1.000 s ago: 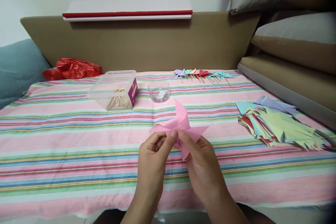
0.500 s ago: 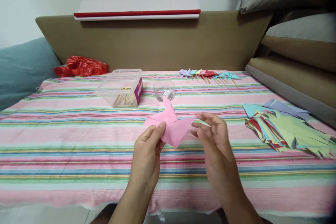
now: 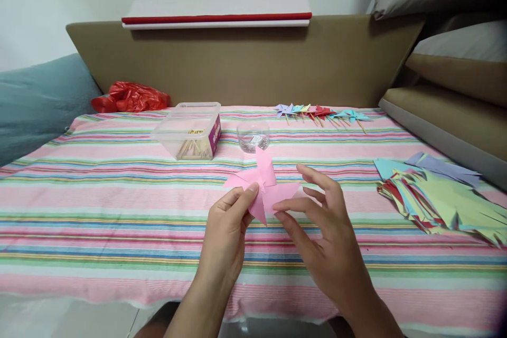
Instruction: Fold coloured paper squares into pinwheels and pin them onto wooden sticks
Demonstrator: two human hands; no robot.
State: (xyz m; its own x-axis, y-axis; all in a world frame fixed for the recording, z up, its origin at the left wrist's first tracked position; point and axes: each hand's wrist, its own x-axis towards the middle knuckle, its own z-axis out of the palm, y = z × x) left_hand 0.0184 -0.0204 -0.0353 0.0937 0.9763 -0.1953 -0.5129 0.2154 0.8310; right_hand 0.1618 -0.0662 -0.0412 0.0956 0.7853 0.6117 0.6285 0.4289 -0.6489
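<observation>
My left hand (image 3: 226, 232) pinches the middle of a pink paper pinwheel (image 3: 264, 184), holding it up over the striped cloth (image 3: 119, 211). My right hand (image 3: 322, 232) is beside it with fingers spread apart; its thumb and forefinger tips touch the pinwheel's lower right blade. Behind the pinwheel stands a small clear cup (image 3: 253, 136) with small shiny bits in it.
A clear plastic box of wooden sticks (image 3: 190, 132) sits at the back left. A row of finished coloured pinwheels (image 3: 320, 112) lies at the back. A pile of cut coloured paper (image 3: 439, 193) lies at right. A red plastic bag (image 3: 132, 97) rests at far left.
My right hand let go of the pinwheel, swung out to the right and opened, then came back so its fingertips touch a blade. The left hand keeps its pinch.
</observation>
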